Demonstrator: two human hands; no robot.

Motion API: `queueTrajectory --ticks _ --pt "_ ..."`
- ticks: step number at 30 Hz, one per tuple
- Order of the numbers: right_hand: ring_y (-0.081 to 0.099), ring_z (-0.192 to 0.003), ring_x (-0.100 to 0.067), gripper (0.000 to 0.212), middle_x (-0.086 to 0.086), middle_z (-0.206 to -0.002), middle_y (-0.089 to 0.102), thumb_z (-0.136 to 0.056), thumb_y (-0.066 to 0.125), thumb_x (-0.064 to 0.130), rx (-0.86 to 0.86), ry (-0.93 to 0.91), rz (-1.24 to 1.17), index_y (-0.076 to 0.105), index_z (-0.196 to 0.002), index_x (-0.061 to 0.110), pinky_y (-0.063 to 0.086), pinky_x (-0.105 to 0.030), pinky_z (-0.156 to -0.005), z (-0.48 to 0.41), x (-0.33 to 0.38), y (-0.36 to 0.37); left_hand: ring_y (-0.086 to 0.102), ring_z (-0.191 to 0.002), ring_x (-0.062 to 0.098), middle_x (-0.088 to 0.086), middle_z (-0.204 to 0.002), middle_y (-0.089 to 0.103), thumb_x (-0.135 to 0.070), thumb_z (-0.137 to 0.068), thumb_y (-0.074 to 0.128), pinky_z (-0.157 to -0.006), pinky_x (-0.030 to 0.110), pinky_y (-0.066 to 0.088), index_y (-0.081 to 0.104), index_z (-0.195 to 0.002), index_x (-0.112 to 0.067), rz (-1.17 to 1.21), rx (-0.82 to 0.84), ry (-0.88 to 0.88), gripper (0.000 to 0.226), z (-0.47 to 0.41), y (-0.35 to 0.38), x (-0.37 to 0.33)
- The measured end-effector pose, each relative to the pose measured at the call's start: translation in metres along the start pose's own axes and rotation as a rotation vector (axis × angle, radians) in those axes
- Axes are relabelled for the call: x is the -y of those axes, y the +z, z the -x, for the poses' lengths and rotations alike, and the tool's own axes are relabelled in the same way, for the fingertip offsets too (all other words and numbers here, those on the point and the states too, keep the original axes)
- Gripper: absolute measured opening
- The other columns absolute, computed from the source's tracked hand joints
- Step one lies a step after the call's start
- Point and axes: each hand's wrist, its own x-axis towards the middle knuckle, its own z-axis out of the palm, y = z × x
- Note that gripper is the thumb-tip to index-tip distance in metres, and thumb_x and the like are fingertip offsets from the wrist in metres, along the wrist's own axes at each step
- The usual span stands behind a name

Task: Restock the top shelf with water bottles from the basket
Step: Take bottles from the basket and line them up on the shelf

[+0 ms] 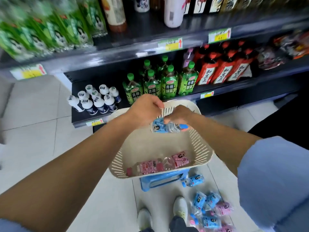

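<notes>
**Held a blue bottle over the basket**

Gripped a blue-labelled water bottle [168, 127] in the right hand [178, 114], fingers wrapped round its middle, blue cap pointing right. Held it lying sideways above the far end of the cream basket [199, 143], just below the far rim. Curled the left hand [143, 109] over that rim and over the bottle's base end; could not tell which of the two it gripped. Had the basket resting on a blue stool [160, 180] on the tiled floor [41, 131], close in front of the bottom shelf. Had pink-labelled bottles [150, 166] lying flat on the basket's bottom, at its near end. Had another blue bottle [194, 180] lying on the floor just beside the stool, and a heap of blue and pink bottles [210, 211] near the right shoe [179, 208]. Faced green tea bottles [168, 84] on the lower shelf, with small white bottles [97, 99] to their left and red bottles [222, 69] to their right. Saw, above these, a blurred row of tall green bottles [41, 30] on the higher shelf [150, 46], with yellow price tags [170, 43] along its edge
</notes>
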Motion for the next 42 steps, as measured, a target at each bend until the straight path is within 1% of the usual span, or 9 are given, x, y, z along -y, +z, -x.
queueTrajectory --ticks 6,11,14,19,21,25,30,34,42 --pt "0.062 -0.053 -0.026 0.029 -0.015 -0.088 0.056 -0.077 0.074 0.03 0.05 -0.103 -0.237 0.059 -0.08 0.006 0.049 -0.024 -0.039 0.126 0.063 -0.121 0.051 -0.065 0.019 0.005 -0.076 0.06 0.001 -0.086 0.053 -0.055 0.02 0.041 0.066 -0.093 -0.012 -0.022 -0.083 0.12 0.02 0.053 -0.084 -0.087" --pt "0.064 -0.094 -0.03 0.033 -0.012 -0.11 0.061 -0.072 0.078 0.028 -0.116 -0.29 -0.22 0.065 -0.095 0.008 0.06 -0.04 -0.063 0.226 0.121 -0.216 0.058 -0.085 0.018 0.002 -0.099 0.058 -0.004 -0.083 0.062 -0.076 0.028 0.047 0.06 -0.115 -0.011 -0.15 -0.196 0.23 0.033 0.099 -0.152 -0.158" --pt "0.063 -0.093 -0.027 0.037 -0.01 -0.106 0.064 -0.071 0.079 0.028 -0.258 -0.401 -0.154 0.068 -0.098 0.006 0.06 -0.035 -0.062 0.276 0.154 -0.259 0.052 -0.071 0.014 0.002 -0.091 0.057 -0.002 -0.082 0.062 -0.062 0.022 0.043 0.061 -0.112 -0.007 -0.115 -0.287 0.313 0.031 0.12 -0.183 -0.192" --pt "0.06 -0.076 -0.023 0.048 -0.011 -0.092 0.062 -0.07 0.08 0.031 -0.525 -0.558 -0.107 0.064 -0.104 0.002 0.06 -0.039 -0.067 0.336 0.196 -0.317 0.055 -0.082 0.021 0.005 -0.09 0.058 -0.002 -0.082 0.061 -0.083 0.036 0.048 0.062 -0.107 -0.007 -0.054 -0.407 0.367 0.026 0.146 -0.224 -0.234" --pt "0.06 -0.071 -0.022 0.049 -0.012 -0.09 0.065 -0.069 0.081 0.035 -0.604 -0.611 -0.08 0.062 -0.101 0.004 0.059 -0.037 -0.066 0.351 0.21 -0.336 0.056 -0.08 0.022 0.007 -0.091 0.06 -0.001 -0.084 0.06 -0.078 0.035 0.05 0.061 -0.104 -0.008 -0.033 -0.425 0.377 0.021 0.151 -0.237 -0.245" --pt "0.06 -0.068 -0.024 0.064 -0.011 -0.083 0.06 -0.066 0.084 0.038 -0.695 -0.682 -0.131 0.058 -0.11 0.001 0.051 -0.027 -0.049 0.358 0.234 -0.366 0.052 -0.07 0.014 0.002 -0.091 0.059 -0.005 -0.087 0.06 -0.055 0.017 0.043 0.062 -0.102 -0.01 -0.042 -0.483 0.374 0.016 0.154 -0.253 -0.259" --pt "0.059 -0.08 -0.024 0.052 -0.004 -0.084 0.057 -0.064 0.084 0.041 -0.783 -0.718 -0.173 0.056 -0.094 0.007 0.048 -0.03 -0.059 0.339 0.246 -0.395 0.057 -0.082 0.015 0.003 -0.1 0.062 -0.009 -0.088 0.06 -0.064 0.02 0.042 0.063 -0.1 -0.014 -0.055 -0.552 0.356 0.013 0.145 -0.261 -0.277" --pt "0.058 -0.087 -0.02 0.051 -0.004 -0.096 0.063 -0.064 0.083 0.039 -0.854 -0.749 -0.155 0.064 -0.099 0.008 0.047 -0.031 -0.069 0.314 0.248 -0.414 0.056 -0.09 0.015 0.003 -0.106 0.062 -0.011 -0.09 0.058 -0.072 0.02 0.037 0.064 -0.106 -0.013 -0.063 -0.597 0.337 0.017 0.133 -0.265 -0.297" --pt "0.052 -0.086 -0.023 0.058 -0.006 -0.11 0.043 -0.067 0.079 0.025 -0.926 -0.848 -0.238 0.045 -0.112 0.015 0.042 -0.03 -0.066 0.265 0.263 -0.438 0.055 -0.085 0.012 0.0 -0.105 0.061 -0.01 -0.092 0.055 -0.071 0.019 0.037 0.063 -0.108 -0.013 -0.067 -0.599 0.306 0.018 0.095 -0.272 -0.315"
